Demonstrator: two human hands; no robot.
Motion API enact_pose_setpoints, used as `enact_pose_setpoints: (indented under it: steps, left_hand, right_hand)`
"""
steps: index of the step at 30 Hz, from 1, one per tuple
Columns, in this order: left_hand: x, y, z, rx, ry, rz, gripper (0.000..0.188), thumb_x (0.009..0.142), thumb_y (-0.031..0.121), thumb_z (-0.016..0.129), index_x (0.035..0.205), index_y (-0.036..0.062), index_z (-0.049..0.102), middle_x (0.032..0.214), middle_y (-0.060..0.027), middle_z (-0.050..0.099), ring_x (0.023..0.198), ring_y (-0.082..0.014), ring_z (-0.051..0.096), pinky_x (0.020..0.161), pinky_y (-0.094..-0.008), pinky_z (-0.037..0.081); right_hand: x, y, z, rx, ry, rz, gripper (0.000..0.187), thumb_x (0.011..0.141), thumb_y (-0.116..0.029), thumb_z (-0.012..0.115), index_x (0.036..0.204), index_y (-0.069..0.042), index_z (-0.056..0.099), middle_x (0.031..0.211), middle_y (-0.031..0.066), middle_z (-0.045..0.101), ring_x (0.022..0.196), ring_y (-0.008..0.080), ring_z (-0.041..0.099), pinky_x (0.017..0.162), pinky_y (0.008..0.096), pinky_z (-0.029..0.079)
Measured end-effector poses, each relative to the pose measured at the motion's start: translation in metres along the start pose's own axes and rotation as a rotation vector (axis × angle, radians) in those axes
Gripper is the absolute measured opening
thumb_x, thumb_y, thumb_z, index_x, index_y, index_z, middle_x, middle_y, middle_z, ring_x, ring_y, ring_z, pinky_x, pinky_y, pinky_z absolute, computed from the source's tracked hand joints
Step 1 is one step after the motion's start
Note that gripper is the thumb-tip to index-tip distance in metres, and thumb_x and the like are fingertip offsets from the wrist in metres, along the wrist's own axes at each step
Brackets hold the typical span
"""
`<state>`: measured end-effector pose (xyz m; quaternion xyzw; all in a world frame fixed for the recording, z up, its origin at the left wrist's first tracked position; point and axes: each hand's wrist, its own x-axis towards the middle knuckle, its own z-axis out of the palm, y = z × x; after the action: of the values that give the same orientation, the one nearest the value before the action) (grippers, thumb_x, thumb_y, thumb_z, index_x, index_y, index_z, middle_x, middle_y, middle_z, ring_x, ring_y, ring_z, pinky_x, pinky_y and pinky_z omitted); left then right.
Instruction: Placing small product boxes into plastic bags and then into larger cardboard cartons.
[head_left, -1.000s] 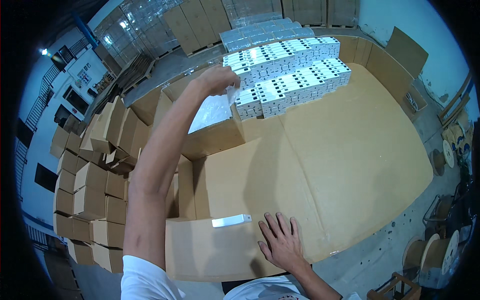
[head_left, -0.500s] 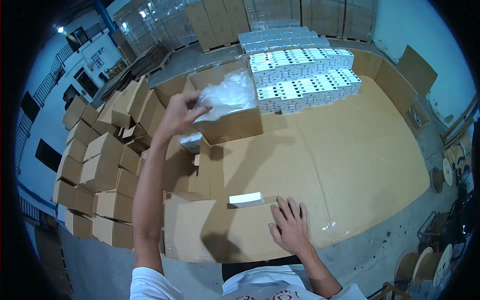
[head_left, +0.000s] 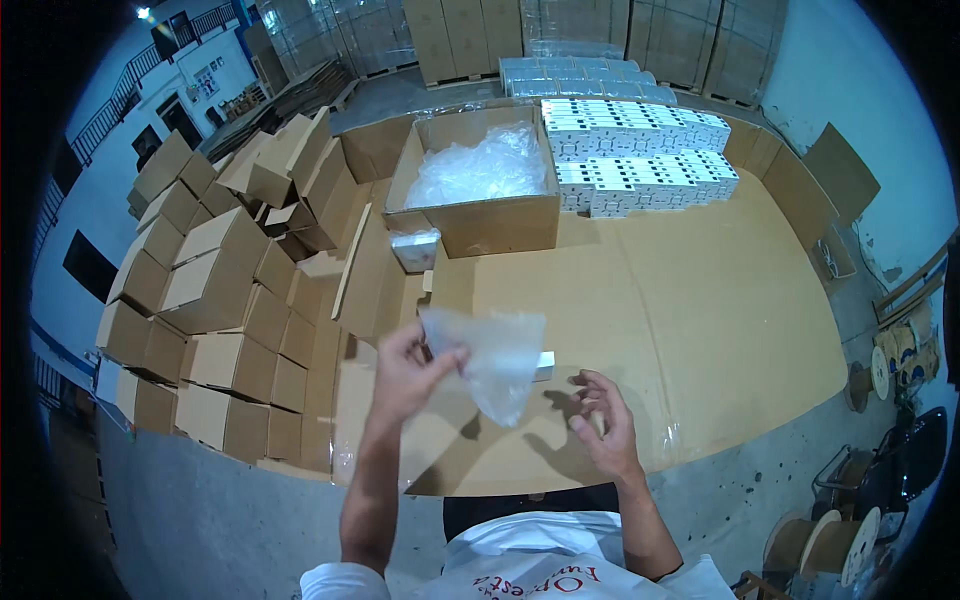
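Note:
My left hand (head_left: 408,372) pinches a clear plastic bag (head_left: 487,358) by its left edge and holds it above the near part of the cardboard-covered table. The bag hangs spread out, slightly blurred by motion. Behind it lies a small white box (head_left: 545,366), mostly hidden, with only its right end showing. To the right of the bag, my right hand (head_left: 606,424) is raised a little off the table, fingers bent and apart, nothing in it. Farther off, an open carton (head_left: 500,228) holds a heap of clear plastic bags (head_left: 478,168).
Stacked white boxes (head_left: 640,190) stand at the back of the table (head_left: 720,330). At the left, an open carton (head_left: 365,285) has a bagged white box (head_left: 415,250) at its far end. Many brown cartons (head_left: 215,290) are piled beyond the left edge. Cable reels (head_left: 835,545) stand at lower right.
My left hand has drawn a plastic bag out of the far carton and brought it near me. My right hand has lifted from the table, its fingers curling. The view has shifted slightly.

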<state>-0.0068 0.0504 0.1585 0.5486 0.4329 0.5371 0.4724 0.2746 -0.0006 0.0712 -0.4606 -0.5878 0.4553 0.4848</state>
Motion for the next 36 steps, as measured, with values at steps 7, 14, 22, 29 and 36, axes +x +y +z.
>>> enact_pose_setpoints:
  steps: [7, 14, 22, 29, 36]
  left_hand:
    - [-0.085, -0.073, 0.035, -0.086, 0.033, -0.279, 0.027, 0.090, -0.002, 0.073, 0.116, -0.0067, 0.067, 0.097, -0.0094, 0.072, 0.083, -0.0137, 0.069, 0.076, -0.0270, 0.056]
    - [-0.093, -0.138, 0.031, -0.186, 0.146, -0.342, 0.016, 0.094, 0.000, 0.070, 0.109, -0.0055, 0.068, 0.094, -0.0060, 0.072, 0.083, -0.0109, 0.067, 0.075, -0.0241, 0.054]
    - [-0.090, -0.154, 0.029, -0.109, 0.134, -0.291, 0.006, 0.093, -0.001, 0.071, 0.097, -0.0036, 0.067, 0.088, -0.0052, 0.070, 0.078, -0.0089, 0.065, 0.073, -0.0237, 0.054]
    - [-0.087, -0.154, 0.034, -0.138, 0.125, -0.303, 0.008, 0.092, -0.001, 0.072, 0.098, -0.0032, 0.067, 0.084, -0.0036, 0.069, 0.079, -0.0091, 0.066, 0.073, -0.0234, 0.054]
    - [-0.088, -0.132, 0.044, 0.183, 0.304, -0.049, 0.037, 0.084, -0.002, 0.078, 0.117, 0.0008, 0.062, 0.116, -0.0129, 0.066, 0.100, -0.0200, 0.066, 0.083, -0.0307, 0.053]
  right_hand:
    - [-0.018, 0.018, 0.041, 0.230, -0.114, 0.224, 0.032, 0.084, -0.012, 0.082, 0.110, 0.000, 0.065, 0.088, -0.0015, 0.064, 0.077, 0.0067, 0.057, 0.069, 0.0247, 0.047]
    - [-0.011, 0.061, 0.036, -0.190, -0.025, 0.137, 0.021, 0.084, -0.008, 0.080, 0.101, -0.002, 0.068, 0.082, 0.0014, 0.065, 0.069, 0.0087, 0.056, 0.064, 0.0247, 0.047]
    - [0.021, 0.036, 0.031, -0.236, 0.024, -0.221, 0.044, 0.076, 0.000, 0.083, 0.116, -0.004, 0.065, 0.121, 0.0135, 0.065, 0.104, 0.0228, 0.065, 0.086, 0.0331, 0.053]
    - [0.027, 0.037, 0.031, -0.289, -0.069, -0.287, 0.027, 0.074, 0.002, 0.081, 0.099, -0.003, 0.071, 0.126, 0.0156, 0.063, 0.113, 0.0297, 0.063, 0.091, 0.0380, 0.053]
    - [0.025, 0.034, 0.032, -0.295, -0.135, -0.336, 0.020, 0.072, 0.002, 0.082, 0.089, -0.005, 0.072, 0.126, 0.0142, 0.063, 0.106, 0.0280, 0.063, 0.082, 0.0358, 0.052]
